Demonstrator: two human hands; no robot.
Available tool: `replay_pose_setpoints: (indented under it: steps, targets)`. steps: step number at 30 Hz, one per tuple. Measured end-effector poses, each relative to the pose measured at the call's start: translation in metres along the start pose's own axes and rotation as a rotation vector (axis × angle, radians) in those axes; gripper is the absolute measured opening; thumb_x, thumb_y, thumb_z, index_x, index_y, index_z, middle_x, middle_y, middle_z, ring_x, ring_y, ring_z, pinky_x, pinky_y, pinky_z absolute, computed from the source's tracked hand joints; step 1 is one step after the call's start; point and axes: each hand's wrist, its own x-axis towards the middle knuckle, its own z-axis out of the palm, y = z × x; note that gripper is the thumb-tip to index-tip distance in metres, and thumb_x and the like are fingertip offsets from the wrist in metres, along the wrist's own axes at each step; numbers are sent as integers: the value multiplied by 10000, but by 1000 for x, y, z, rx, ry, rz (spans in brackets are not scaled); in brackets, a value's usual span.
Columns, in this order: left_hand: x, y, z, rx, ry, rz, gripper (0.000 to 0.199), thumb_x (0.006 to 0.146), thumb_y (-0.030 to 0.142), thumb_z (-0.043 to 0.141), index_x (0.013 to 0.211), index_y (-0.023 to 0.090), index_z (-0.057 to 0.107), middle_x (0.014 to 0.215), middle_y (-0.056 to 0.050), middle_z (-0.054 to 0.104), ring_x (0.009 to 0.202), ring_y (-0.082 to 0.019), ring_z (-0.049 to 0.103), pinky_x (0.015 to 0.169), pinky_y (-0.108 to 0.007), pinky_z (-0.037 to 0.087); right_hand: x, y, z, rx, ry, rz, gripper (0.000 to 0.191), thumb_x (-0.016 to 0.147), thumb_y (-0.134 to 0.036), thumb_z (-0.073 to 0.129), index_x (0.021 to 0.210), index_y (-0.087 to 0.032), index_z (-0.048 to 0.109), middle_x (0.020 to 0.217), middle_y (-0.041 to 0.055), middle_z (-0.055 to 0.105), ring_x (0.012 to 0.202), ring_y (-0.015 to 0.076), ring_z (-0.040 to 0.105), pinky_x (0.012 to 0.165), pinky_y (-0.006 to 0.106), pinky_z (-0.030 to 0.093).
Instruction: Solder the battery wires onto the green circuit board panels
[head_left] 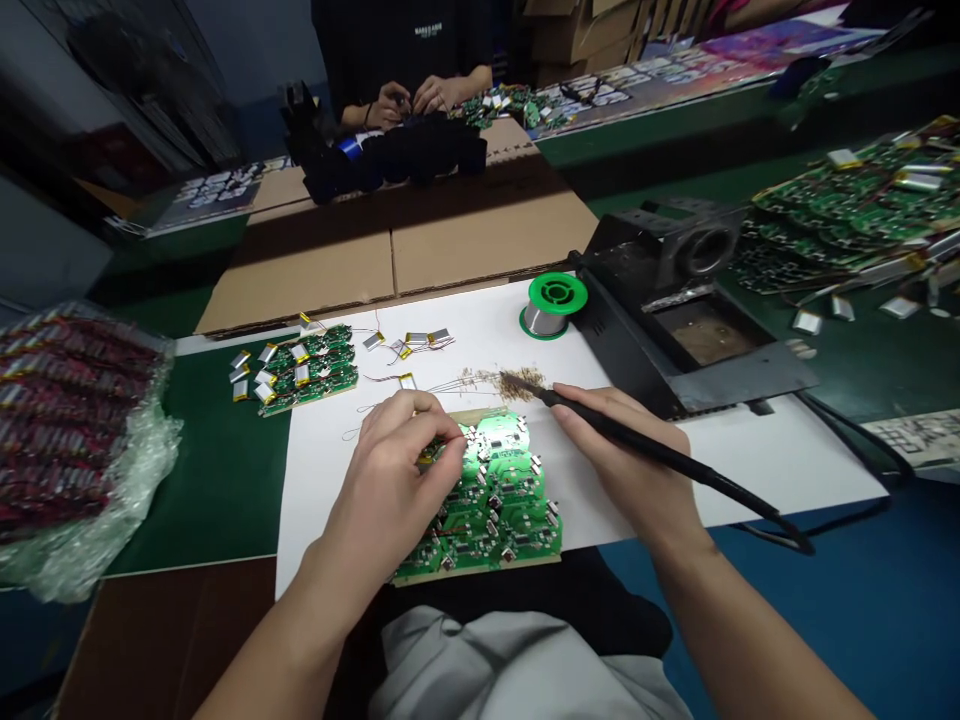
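Observation:
My right hand (626, 465) grips a black soldering iron (600, 424), its tip pointing left over the white paper, just beyond the circuit board panel. My left hand (405, 460) is closed in a pinch above the upper left part of the green circuit board panel (517, 500); what lies between the fingertips is too small to make out. The panel rests at the front edge of the paper and carries rows of small components. Thin wires and a small silver battery (406, 382) lie just past my left hand.
A green solder spool (546, 318) stands beside a black metal unit (675, 310). More boards with batteries (311, 372) sit at left, near a bubble-wrapped stack (82, 430). Board stacks (862, 200) lie at right. Across the cardboard (465, 230), another person's hands (412, 100) handle something small.

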Motion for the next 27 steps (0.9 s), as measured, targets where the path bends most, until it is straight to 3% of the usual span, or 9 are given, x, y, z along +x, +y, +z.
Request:
replay_pose_setpoints:
  steps: [3,9,13,27]
  targets:
    - [0,-1,2,0,-8,7,139,972,105,608,898,201,677,1061,-70,670,1039,-245,635,973,-465,489,0,0,0,1,-5,-2,137,903,-269,755,1018,-248,827,989,44,820,929,209,789,874,347,652]
    - [1,-5,6,24,-35,7,127,983,102,627,916,201,671,1060,-61,684,1033,-246,624,987,-495,470,1,0,0,4,-23,-39,143,912,-237,749,1036,-248,820,998,42,819,937,202,787,867,339,649]
    - [2,-3,5,29,-39,-9,126,986,101,644,919,203,674,1048,-49,686,1024,-234,631,1022,-497,458,-4,-2,-1,19,52,-50,162,913,-228,760,1056,-276,820,1039,30,811,961,195,773,881,339,633]
    - [14,-1,25,135,-49,77,187,942,52,629,854,217,638,1016,-29,776,999,-227,704,1011,-469,448,-53,-20,-31,203,111,-18,279,880,-104,756,1076,-296,805,949,27,756,871,249,713,749,430,520]
